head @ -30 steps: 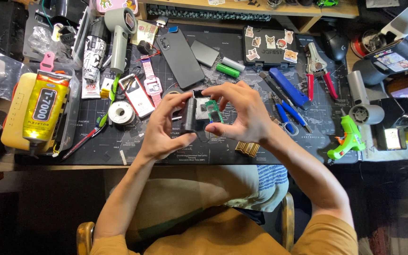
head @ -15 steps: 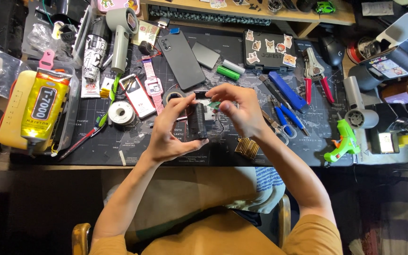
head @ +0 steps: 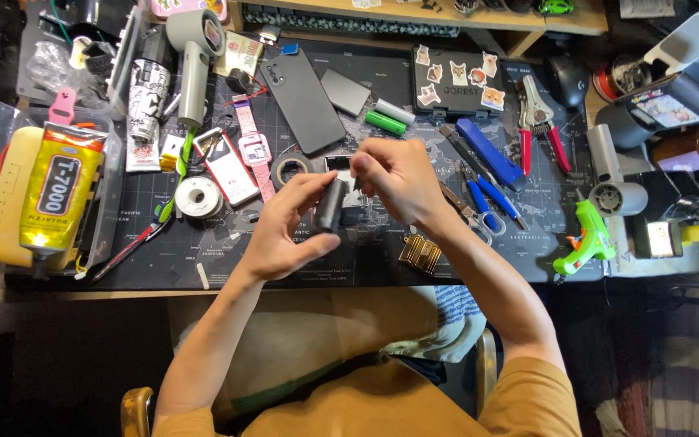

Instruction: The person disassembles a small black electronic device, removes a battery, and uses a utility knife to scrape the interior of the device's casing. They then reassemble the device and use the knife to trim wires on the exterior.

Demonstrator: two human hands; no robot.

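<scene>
dark cylinder held over the work mat

item: a short dark grey cylinder [head: 331,205], upright with a slight tilt, held above the black mat [head: 301,259] at the middle of the bench. the left hand [head: 285,231] grips it from the left side, thumb and fingers curled around its body so that it sits between the thumb above and the fingertips below. the right hand [head: 394,178] is just beside the cylinder's upper end, fingers bunched together in a pinch; whether they touch the cylinder or hold some small piece cannot be told.

about it: a roll of dark tape [head: 290,170] behind the left hand; a pink watch [head: 252,150] and a dark phone [head: 301,101] further back; a coil of solder wire [head: 197,197] to the left; a yellow glue tube [head: 54,198] at the far left; blue-handled scissors [head: 483,206] and a brass ribbed part [head: 422,253] near the right forearm; a green glue gun [head: 584,239] well to the right.
</scene>
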